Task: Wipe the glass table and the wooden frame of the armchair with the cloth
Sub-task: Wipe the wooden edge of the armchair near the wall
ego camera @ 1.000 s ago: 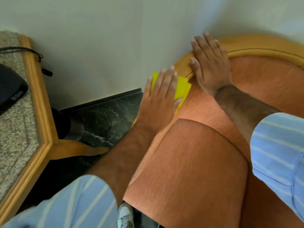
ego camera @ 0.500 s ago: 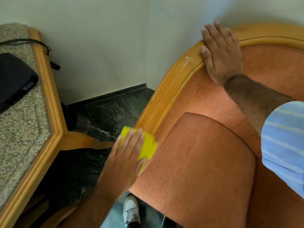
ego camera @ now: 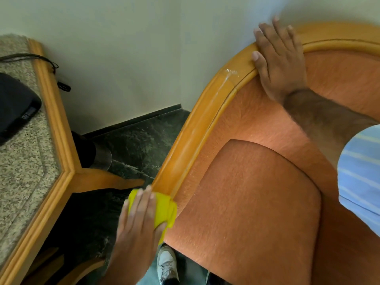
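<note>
A yellow cloth point(ego camera: 164, 208) lies folded over the lower front end of the armchair's curved wooden frame point(ego camera: 197, 128). My left hand point(ego camera: 139, 227) presses flat on the cloth, fingers together, thumb tucked beneath its edge. My right hand point(ego camera: 277, 64) rests flat on the top of the frame where it bends along the wall, fingers spread, holding nothing. A pale streak and white specks mark the wood just left of that hand. The orange upholstered seat cushion point(ego camera: 253, 202) fills the middle and right.
A side table point(ego camera: 53, 124) with a speckled top and a wooden rim stands at the left, carrying a black device point(ego camera: 14, 103) and a cable. Dark green marble floor point(ego camera: 135, 140) shows between table and chair. A white shoe point(ego camera: 165, 264) is at the bottom.
My left hand slid the cloth from the top bend of the frame down its arm to the lower front end. My right hand stayed on the top of the frame.
</note>
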### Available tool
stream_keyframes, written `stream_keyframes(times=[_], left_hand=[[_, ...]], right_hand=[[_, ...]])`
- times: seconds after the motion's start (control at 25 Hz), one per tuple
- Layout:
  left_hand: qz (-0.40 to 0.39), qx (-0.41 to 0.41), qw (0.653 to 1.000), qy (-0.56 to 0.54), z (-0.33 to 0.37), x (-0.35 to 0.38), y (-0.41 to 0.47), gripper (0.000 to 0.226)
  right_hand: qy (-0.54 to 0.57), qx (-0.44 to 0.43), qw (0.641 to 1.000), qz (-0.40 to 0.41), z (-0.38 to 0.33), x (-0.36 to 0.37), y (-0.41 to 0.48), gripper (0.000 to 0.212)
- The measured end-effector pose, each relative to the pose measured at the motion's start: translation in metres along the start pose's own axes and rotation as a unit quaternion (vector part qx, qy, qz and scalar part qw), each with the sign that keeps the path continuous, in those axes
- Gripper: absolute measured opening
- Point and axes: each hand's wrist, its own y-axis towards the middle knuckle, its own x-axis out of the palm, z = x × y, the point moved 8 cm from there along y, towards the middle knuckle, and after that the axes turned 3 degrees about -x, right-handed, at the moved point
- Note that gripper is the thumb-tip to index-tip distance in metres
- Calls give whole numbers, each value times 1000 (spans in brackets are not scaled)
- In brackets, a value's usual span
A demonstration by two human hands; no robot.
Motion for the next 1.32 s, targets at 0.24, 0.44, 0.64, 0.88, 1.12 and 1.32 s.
stream_keyframes(times=[0.24,0.44,0.64,0.88,1.12,1.32], left_hand=[[126,32,990,-52,57,-18,169,71],[217,22,975,-51,94,-64,257,72],[223,76,969,-76,134,-90,346,66],[165,109,969,-149,130,-92,355,59],[147,106,980,-88,105,-73,288,62],[74,63,993,-61,65,-32,184,63]], right_hand=[[0,40,999,18,10,0,-2,62],[3,40,999,32,13,2,-3,59],[13,34,999,35,14,5,-1,53],[9,44,999,17,13,4,0,52],[3,51,999,10,7,-2,-1,55],[-2,59,998,31,5,-7,-5,54]])
